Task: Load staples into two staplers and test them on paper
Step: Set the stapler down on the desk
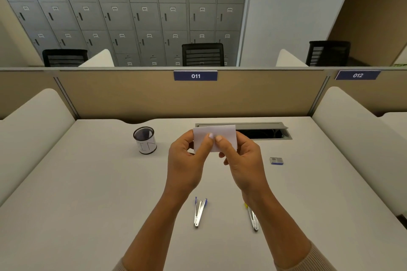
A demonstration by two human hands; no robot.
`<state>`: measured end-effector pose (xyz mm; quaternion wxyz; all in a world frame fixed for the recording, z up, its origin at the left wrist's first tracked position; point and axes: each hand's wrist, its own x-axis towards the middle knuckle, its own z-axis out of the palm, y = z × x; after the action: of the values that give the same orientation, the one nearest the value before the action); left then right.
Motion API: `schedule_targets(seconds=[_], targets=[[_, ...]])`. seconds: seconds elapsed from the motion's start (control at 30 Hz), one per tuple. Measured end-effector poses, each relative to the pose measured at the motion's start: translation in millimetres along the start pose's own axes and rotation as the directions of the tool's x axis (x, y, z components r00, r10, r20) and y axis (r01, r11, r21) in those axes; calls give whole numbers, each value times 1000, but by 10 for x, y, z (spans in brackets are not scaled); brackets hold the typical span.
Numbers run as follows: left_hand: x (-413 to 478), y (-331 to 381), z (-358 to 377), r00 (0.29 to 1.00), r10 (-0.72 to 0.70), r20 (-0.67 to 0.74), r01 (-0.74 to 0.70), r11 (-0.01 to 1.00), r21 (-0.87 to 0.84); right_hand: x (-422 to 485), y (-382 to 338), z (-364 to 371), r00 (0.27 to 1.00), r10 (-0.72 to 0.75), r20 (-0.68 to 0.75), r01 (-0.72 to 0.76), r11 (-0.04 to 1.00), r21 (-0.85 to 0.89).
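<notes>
The left hand (187, 160) and right hand (242, 160) pinch a folded white paper (220, 133) above the desk (88, 182). Nearer than the paper lie a blue-tipped stapler (200, 212) and a yellow-tipped stapler (252, 218) — right of it a staple box (276, 160), left a mesh cup (145, 139).

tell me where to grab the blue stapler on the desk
The blue stapler lies on the desk, its two arms spread in a narrow V that meets at the silver end nearest you. Probably come from above and put your grip across that joined end, catching both arms; the blue tips stand apart.
</notes>
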<state>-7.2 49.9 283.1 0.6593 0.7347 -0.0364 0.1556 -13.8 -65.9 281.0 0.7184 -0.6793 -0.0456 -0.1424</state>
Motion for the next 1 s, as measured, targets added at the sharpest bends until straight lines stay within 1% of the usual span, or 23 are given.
schedule_targets(seconds=[0.3,0.43,0.53,0.63,0.7,0.77,0.8,0.87,1.0], targets=[[23,-35,-13,1000,22,-6,-22,999,24,22,23,-46,999,-43,-4,43,999,-15],[-3,-40,5,1000,8,-16,-8,1000,-13,27,47,-62,998,-52,19,52,998,-28],[-10,-33,-15,999,16,-43,-18,998,-55,28,77,-79,998,-61,8,61,998,-31],[-11,-43,-54,995,7,-103,-16,996,-89,13,105,-107,992,-127,17,128,988,-82],[-13,-62,-73,993,-43,-114,33,995,-93,-3,124,-136,966,-256,-17,248,949,-192],[-16,-79,-84,989,-131,-64,126,990,-68,-7,164,-167,913,-407,-28,385,882,-271],[-17,-81,-84,982,-185,-24,183,981,-57,-4,189,-181,893,-448,-33,420,860,-290],[-25,-71,-91,963,-264,57,267,962,-51,1,235,-208,876,-481,-48,444,839,-314],[-61,-37,-90,951,-275,140,290,953,-92,-7,279,-224,863,-503,-42,455,812,-365]])
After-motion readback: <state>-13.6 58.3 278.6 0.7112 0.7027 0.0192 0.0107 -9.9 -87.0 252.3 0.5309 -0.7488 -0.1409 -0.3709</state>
